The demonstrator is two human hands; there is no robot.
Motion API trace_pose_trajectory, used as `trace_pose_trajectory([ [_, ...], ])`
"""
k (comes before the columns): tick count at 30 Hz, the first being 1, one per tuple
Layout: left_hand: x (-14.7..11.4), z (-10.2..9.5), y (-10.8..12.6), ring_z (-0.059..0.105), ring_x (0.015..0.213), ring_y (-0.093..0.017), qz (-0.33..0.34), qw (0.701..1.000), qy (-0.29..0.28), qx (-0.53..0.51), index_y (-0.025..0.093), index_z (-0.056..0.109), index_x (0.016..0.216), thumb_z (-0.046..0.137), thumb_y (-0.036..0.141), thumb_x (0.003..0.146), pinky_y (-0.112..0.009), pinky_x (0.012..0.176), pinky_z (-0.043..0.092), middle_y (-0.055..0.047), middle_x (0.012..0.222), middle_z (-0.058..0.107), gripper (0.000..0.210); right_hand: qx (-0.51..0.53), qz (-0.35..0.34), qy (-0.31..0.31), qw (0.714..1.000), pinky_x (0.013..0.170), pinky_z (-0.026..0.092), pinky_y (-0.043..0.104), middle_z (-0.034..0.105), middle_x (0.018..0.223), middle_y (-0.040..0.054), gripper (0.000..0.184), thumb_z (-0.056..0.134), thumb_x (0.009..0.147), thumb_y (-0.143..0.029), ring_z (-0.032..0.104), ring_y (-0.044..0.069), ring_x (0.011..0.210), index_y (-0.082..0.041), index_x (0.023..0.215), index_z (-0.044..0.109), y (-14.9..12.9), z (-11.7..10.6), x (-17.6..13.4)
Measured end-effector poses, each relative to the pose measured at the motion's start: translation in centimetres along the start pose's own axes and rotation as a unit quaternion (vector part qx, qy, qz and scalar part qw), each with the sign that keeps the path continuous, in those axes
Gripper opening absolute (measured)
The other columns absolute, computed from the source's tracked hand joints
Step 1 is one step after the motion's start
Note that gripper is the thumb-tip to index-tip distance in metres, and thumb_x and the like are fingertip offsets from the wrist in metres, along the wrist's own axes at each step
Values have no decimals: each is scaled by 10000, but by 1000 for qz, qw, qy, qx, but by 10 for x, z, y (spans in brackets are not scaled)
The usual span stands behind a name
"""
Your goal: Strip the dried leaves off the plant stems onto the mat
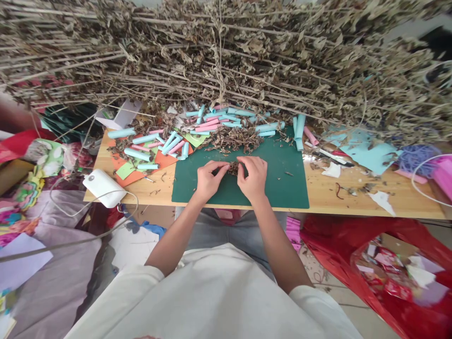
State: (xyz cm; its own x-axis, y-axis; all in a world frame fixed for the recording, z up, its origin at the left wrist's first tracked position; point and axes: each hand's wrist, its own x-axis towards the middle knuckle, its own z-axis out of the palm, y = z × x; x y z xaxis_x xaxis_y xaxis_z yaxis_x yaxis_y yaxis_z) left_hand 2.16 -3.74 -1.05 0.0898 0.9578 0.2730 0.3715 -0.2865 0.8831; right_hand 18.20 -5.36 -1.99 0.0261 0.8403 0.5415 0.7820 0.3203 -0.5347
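Observation:
My left hand (209, 181) and my right hand (254, 177) face each other over a green cutting mat (282, 190). A small clump of dried leaves (233, 168) sits between their fingertips. Thumb and fingers of each hand are pinched on the clump's edges, my left from one side and my right from the other. Just beyond them, a loose heap of crumbled dried leaves (235, 139) spreads across the mat's far edge. Behind and beside that heap lie several rolled paper tubes (208, 126), blue and pink.
Bundled dried plant stalks (197, 61) hang low across the far side, tied with string. A white power bank (104, 187) with a cable lies at the table's left corner. Blue paper (370, 150) and scraps are on the right. A red bag (332, 240) of rubbish stands below right.

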Motion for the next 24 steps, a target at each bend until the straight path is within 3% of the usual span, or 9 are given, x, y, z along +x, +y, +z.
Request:
trace_pose_trajectory([
  [4, 0, 1, -5, 671, 773, -162, 0, 1000, -1, 3, 211, 771, 908, 674, 346, 883, -305, 758, 544, -43, 858, 754, 168, 12, -35, -6, 999, 899, 388, 405, 706, 992, 58, 169, 556, 915, -239, 621, 211, 946, -231, 1054, 652, -1, -1, -1],
  [9, 0, 2, -7, 658, 761, -151, 7, 999, -31, 9, 210, 765, 923, 660, 326, 894, -282, 725, 530, -39, 856, 745, 159, 12, -48, -15, 999, 866, 384, 396, 713, 892, 35, 126, 552, 932, -251, 626, 189, 864, -236, 933, 678, -1, 0, 0],
  [17, -1, 1, -3, 649, 762, -158, 34, 999, -19, 10, 207, 770, 903, 666, 290, 888, -296, 748, 529, -40, 840, 743, 134, 13, -1, 34, 999, 847, 406, 379, 697, 856, 49, 135, 560, 911, -233, 616, 196, 866, -215, 857, 682, 2, -1, 0],
  [24, 1, 1, -9, 647, 924, -174, 70, 997, -27, -12, 234, 733, 1143, 564, 289, 961, -321, 869, 516, -62, 981, 739, 255, -19, 20, 42, 999, 852, 419, 369, 738, 901, 44, 169, 556, 927, -251, 654, 184, 849, -222, 934, 722, 5, 4, 0],
])
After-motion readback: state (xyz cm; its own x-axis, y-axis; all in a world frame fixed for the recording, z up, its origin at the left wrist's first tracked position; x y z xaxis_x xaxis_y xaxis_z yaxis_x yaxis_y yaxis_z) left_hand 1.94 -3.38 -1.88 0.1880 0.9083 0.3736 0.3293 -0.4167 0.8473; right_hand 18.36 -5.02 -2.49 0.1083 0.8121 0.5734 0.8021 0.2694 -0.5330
